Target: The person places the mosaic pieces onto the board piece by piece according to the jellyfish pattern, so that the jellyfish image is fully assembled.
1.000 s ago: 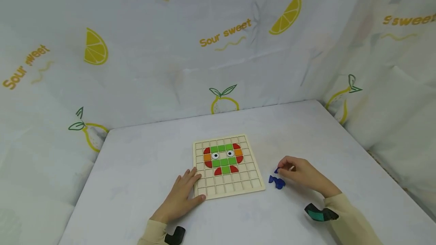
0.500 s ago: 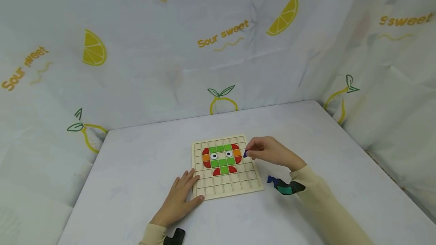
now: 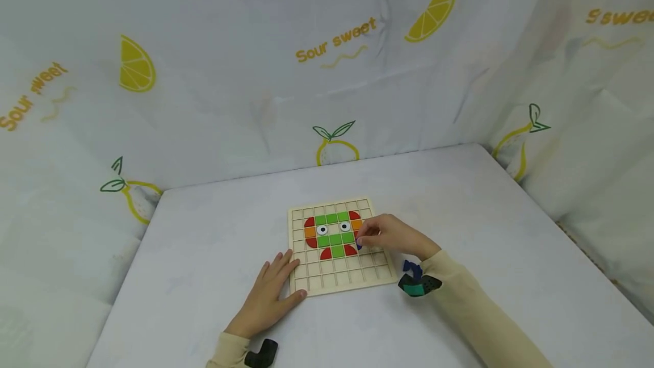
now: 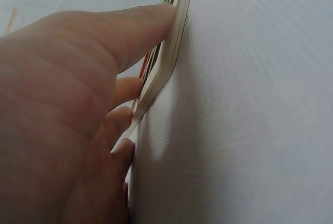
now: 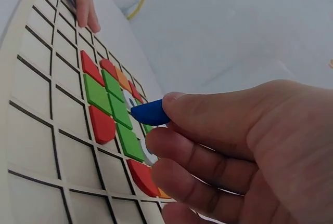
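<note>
A square wooden grid board (image 3: 332, 285) lies on the table, with green, red and orange tiles and two eye tiles set in its cells. My left hand (image 3: 269, 298) rests at the board's left edge, fingers spread and thumb at the near corner; in the left wrist view the thumb (image 4: 140, 24) lies against the rim. My right hand (image 3: 395, 235) pinches a blue quarter-round tile (image 5: 150, 113) between thumb and fingertips. It holds the tile over the board's right side, close by the lower right red tile.
More blue tiles (image 3: 411, 268) lie on the table right of the board, partly hidden by the right wrist's camera band (image 3: 419, 286). A printed cloth (image 3: 230, 101) hangs behind the white table (image 3: 204, 231).
My right hand has picked up a blue tile from the small pile and carried it left over the board. The left hand stays at the board's edge.
</note>
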